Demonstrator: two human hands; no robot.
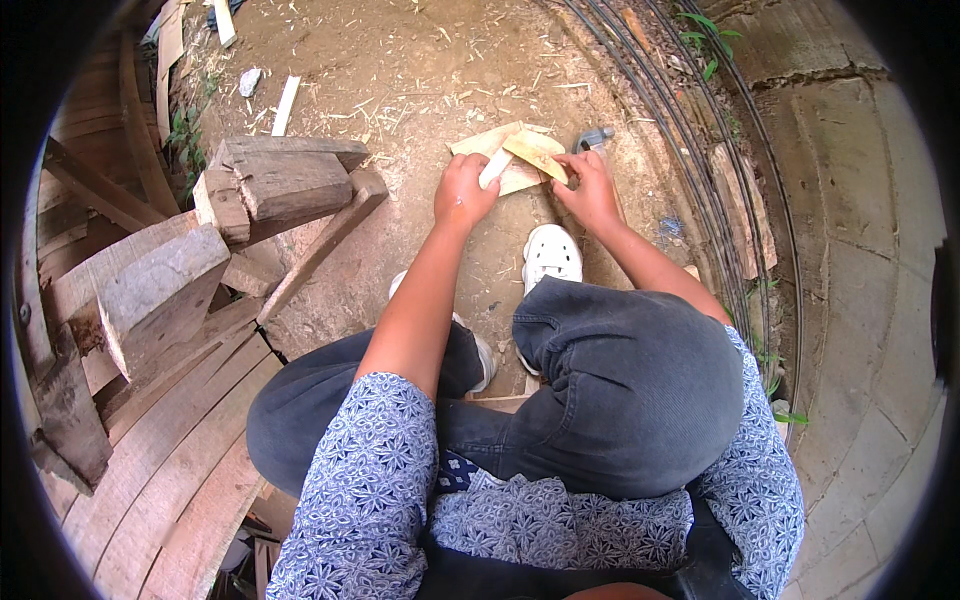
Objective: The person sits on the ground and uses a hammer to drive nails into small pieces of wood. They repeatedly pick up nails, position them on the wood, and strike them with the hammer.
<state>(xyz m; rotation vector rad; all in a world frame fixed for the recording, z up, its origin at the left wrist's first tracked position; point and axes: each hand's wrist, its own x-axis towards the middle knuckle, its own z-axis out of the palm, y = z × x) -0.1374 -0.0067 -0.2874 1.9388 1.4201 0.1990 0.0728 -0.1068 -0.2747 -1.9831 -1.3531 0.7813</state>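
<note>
While the left hand [467, 192] clasps a pale strip [497, 165] and the right hand [590, 192] pinches a yellowish piece [534, 154], positioning seems in hand; the next move probably needs firm grips.

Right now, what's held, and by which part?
The left hand holds a pale, flat wooden strip by its near end; the right hand, a yellowish, flat wooden strip by its right end.

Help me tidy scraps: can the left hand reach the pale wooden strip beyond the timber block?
Probably, with a lean: the left hand holds a wood piece, but mostly shaving-strewn ground lies before the strip.
</note>
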